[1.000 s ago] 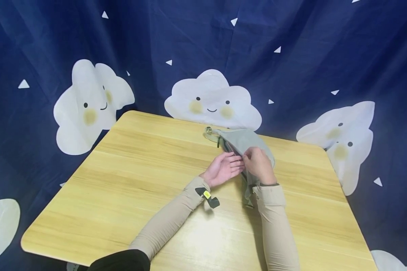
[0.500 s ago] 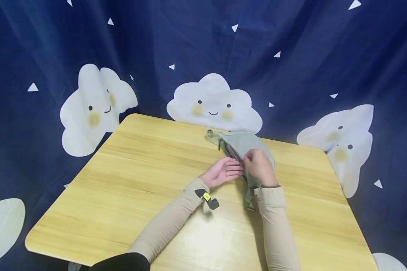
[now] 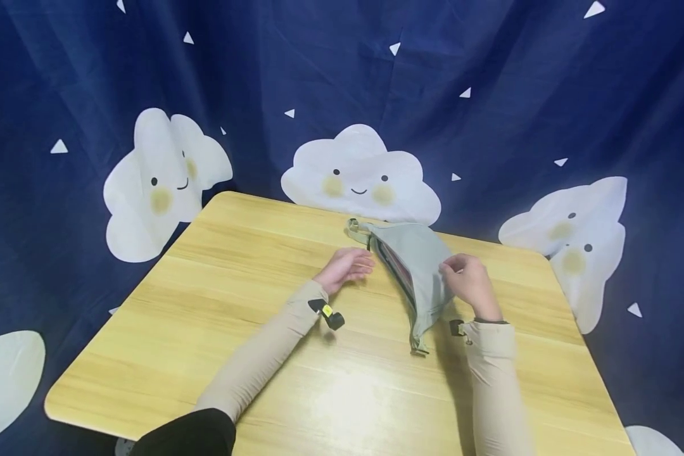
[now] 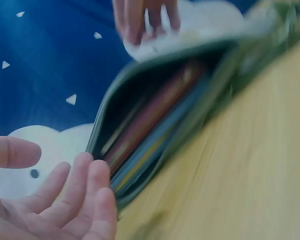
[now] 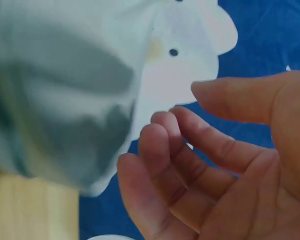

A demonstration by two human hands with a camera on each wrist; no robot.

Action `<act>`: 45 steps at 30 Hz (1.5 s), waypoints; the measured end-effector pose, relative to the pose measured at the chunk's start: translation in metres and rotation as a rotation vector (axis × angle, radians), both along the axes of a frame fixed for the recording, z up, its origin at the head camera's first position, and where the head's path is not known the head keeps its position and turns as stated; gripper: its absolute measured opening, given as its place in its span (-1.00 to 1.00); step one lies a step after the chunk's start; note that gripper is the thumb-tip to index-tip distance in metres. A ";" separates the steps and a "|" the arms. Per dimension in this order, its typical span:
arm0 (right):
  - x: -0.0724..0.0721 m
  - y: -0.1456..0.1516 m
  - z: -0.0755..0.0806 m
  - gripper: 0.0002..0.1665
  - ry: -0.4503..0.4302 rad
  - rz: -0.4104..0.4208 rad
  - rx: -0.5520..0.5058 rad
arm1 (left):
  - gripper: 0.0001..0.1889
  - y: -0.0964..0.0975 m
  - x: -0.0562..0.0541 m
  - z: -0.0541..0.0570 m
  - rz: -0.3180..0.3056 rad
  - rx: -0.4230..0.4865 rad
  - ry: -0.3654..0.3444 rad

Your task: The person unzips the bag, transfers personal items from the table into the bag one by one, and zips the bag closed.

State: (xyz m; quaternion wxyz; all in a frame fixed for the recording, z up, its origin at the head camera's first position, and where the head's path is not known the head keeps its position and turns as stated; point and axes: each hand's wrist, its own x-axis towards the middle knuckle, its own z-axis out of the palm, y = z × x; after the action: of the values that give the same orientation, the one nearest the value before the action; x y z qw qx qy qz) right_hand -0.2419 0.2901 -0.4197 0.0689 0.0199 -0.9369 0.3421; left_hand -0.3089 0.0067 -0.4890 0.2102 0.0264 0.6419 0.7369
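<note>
Drew the left hand (image 3: pixel 344 268) and right hand (image 3: pixel 473 285) apart, off the gaping grey-green bag (image 3: pixel 422 253), since half a second ago. Holding nothing now, with relaxed fingers on both.

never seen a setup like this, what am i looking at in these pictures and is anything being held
There is no machine here: these are a person's bare hands, the left hand and the right hand. The wide picture comes from a camera worn on the head, looking forward and down. The two closer ones come from cameras on the wrists, each facing its own hand's work.

On the wood-look table lies a grey-green zip bag, unzipped. The left wrist view looks into it: reddish and blue shapes show, too blurred to name. Behind is a navy curtain with clouds.

Nothing is held: both hands are beside the bag, fingers relaxed.
</note>
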 end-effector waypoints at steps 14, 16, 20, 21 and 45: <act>0.025 0.036 -0.028 -0.14 -0.304 -0.104 -0.249 | -0.57 -0.020 -0.063 0.010 0.129 -0.498 0.411; 0.027 0.038 -0.033 -0.08 -0.357 -0.114 -0.330 | -0.52 -0.018 -0.069 0.010 0.090 -0.541 0.450; 0.032 0.038 -0.042 0.02 -0.421 -0.115 -0.513 | -0.43 -0.013 -0.081 0.009 -0.011 -0.666 0.552; 0.033 0.038 -0.044 0.04 -0.432 -0.107 -0.575 | -0.42 -0.012 -0.084 0.008 -0.038 -0.704 0.579; 0.029 0.023 -0.053 0.04 -0.448 0.038 -0.942 | -0.61 -0.005 -0.099 -0.001 -0.193 -0.921 0.756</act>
State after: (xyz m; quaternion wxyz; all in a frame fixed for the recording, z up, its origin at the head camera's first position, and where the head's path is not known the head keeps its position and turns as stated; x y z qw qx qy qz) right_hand -0.2127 0.3134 -0.4732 -0.1378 -0.0698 -0.6726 0.7237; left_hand -0.4084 0.0014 -0.4902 0.0232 0.2509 0.9199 0.3004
